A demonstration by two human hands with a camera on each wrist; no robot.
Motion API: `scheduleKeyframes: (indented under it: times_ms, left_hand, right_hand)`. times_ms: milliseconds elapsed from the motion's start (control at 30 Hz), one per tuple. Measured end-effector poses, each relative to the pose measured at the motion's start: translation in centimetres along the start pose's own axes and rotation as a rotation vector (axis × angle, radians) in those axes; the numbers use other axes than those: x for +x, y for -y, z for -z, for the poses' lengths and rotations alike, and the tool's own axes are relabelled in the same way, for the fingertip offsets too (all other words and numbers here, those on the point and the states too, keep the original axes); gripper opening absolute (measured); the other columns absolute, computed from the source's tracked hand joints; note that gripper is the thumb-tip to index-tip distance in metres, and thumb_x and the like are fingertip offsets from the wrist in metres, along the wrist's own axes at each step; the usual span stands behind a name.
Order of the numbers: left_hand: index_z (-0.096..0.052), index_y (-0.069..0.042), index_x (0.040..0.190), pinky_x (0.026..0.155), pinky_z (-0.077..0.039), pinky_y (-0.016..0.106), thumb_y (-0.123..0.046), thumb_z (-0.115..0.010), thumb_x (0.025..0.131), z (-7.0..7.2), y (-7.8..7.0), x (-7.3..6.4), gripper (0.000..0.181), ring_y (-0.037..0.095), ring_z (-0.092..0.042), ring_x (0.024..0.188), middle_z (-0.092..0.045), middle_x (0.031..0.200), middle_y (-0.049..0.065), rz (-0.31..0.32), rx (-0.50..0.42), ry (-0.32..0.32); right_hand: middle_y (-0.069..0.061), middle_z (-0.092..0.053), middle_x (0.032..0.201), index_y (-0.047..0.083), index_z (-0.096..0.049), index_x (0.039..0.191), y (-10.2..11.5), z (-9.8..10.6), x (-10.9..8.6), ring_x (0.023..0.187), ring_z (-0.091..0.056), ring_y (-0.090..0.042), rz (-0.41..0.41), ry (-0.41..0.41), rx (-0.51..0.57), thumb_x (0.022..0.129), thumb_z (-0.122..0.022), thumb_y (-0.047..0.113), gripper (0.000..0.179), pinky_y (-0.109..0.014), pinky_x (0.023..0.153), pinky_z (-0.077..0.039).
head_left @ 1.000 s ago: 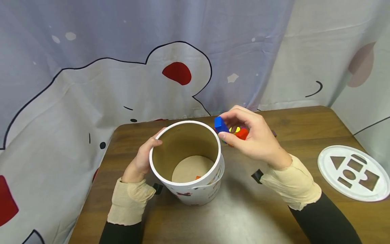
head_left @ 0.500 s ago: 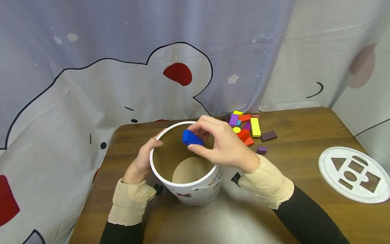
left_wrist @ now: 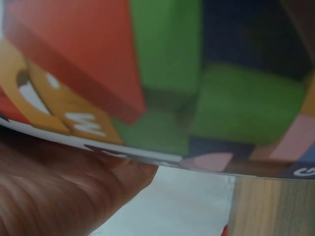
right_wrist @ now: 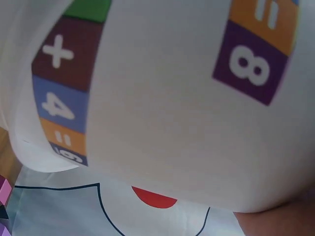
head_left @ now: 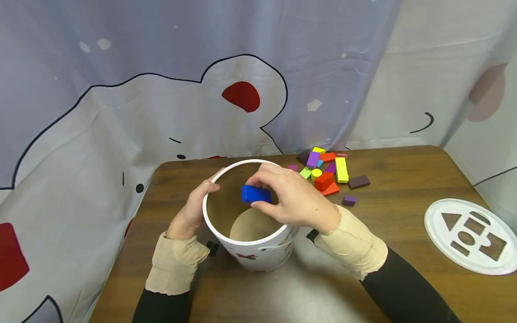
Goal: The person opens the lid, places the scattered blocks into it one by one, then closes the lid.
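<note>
Head view, blue block (head_left: 256, 194), in right grip (head_left: 295, 197)

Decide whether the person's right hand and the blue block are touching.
Touching. The head view shows it: the right hand pinches the blue block, with no gap between them.

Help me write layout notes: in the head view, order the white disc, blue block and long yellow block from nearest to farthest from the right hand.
1. Blue block: held in the right hand, at the mouth of the bucket.
2. Long yellow block: on the table, beyond and right of the hand.
3. White disc: at the table's right side.
</note>
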State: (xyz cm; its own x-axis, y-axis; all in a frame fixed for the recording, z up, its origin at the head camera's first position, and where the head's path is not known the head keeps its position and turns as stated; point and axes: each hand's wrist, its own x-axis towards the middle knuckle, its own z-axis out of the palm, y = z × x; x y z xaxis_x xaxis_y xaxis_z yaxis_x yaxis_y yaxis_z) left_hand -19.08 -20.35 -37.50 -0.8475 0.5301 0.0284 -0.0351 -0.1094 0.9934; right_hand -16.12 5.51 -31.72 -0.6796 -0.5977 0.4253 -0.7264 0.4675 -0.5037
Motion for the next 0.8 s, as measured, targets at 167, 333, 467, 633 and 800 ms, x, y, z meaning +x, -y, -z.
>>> scheduleKeyframes:
  times_ms: [167, 333, 467, 633, 800]
  left_hand:
    - [-0.016, 0.006, 0.160, 0.114, -0.036, 0.030, -0.013, -0.024, 0.092, -0.10, -0.08, 0.03, 0.071, 0.012, -0.046, 0.133, -0.043, 0.149, 0.004, 0.000, 0.005, -0.014]
    - [-0.017, 0.007, 0.159, 0.113, -0.038, 0.030, -0.012, -0.023, 0.092, -0.01, 0.00, 0.16, 0.070, 0.013, -0.048, 0.132, -0.050, 0.142, -0.005, -0.025, -0.013, 0.010]
    - [-0.015, 0.006, 0.160, 0.114, -0.039, 0.031, -0.012, -0.023, 0.093, 0.07, -0.04, 0.08, 0.070, 0.013, -0.047, 0.132, -0.050, 0.141, -0.006, -0.016, -0.023, 0.014]
    - [-0.014, 0.005, 0.161, 0.114, -0.039, 0.032, -0.012, -0.023, 0.092, 0.14, 0.07, 0.02, 0.071, 0.013, -0.048, 0.132, -0.049, 0.142, -0.005, -0.009, -0.028, 0.010]
    - [-0.026, 0.003, 0.156, 0.112, -0.041, 0.036, -0.014, -0.025, 0.093, 0.23, 0.21, 0.18, 0.065, 0.019, -0.050, 0.132, -0.052, 0.141, 0.001, -0.035, -0.015, 0.033]
  right_hand:
    - [0.004, -0.064, 0.099, 0.013, -0.071, 0.111, 0.10, 0.08, 0.05, 0.089, -0.060, -0.007, -0.011, 0.013, -0.021, 0.086, -0.083, 0.020, 0.028, -0.024, 0.080, -0.053]
    - [0.004, -0.065, 0.099, 0.013, -0.071, 0.111, 0.09, 0.05, 0.11, 0.089, -0.061, -0.008, -0.010, 0.020, -0.019, 0.086, -0.083, 0.020, 0.029, -0.026, 0.080, -0.054]
    - [0.003, -0.066, 0.099, 0.013, -0.071, 0.112, 0.12, -0.06, 0.17, 0.089, -0.061, -0.009, -0.018, 0.021, -0.008, 0.086, -0.084, 0.019, 0.030, -0.029, 0.080, -0.056]
    - [0.002, -0.066, 0.100, 0.013, -0.071, 0.112, 0.18, -0.10, 0.16, 0.089, -0.062, -0.010, -0.025, 0.024, -0.004, 0.085, -0.084, 0.019, 0.031, -0.032, 0.081, -0.057]
    - [0.002, -0.067, 0.125, 0.014, -0.064, 0.135, 0.29, 0.07, 0.09, 0.114, -0.064, -0.012, -0.042, 0.045, -0.081, 0.082, -0.087, 0.039, 0.063, -0.033, 0.097, -0.056]
